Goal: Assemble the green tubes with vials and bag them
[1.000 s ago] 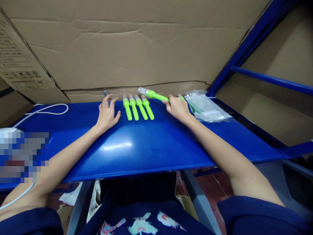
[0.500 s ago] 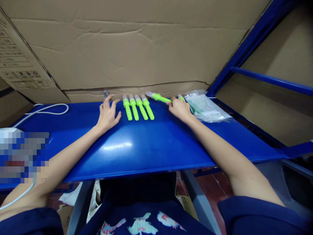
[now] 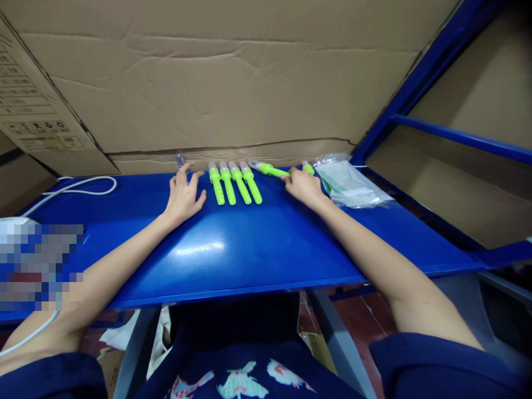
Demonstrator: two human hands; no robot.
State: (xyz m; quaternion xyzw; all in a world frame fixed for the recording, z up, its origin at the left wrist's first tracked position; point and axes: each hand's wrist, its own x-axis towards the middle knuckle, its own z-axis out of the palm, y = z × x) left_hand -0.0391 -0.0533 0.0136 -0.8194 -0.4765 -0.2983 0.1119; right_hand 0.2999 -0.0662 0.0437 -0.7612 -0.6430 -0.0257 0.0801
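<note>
holding green stick (image 3: 268,168), r hand (image 3: 305,184) fingers clamped on it, beside 4 others (image 3: 239,182) on tabletop (image 3: 266,244); l hand (image 3: 183,194) fingers apart. prob. lining-up step; next likely calls for turning it parallel.

Both forearms (image 3: 124,257) extend over the table's (image 3: 257,249) near edge. Toward the far edge, the left hand (image 3: 182,197) spreads its fingers; the right hand (image 3: 305,187), back upward, has fingers curled.

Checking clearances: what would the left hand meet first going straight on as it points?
Likely the clear plastic piece just beyond the fingers of the left hand, with the cardboard wall behind it; depth is unclear, so hand and piece may already touch.
</note>
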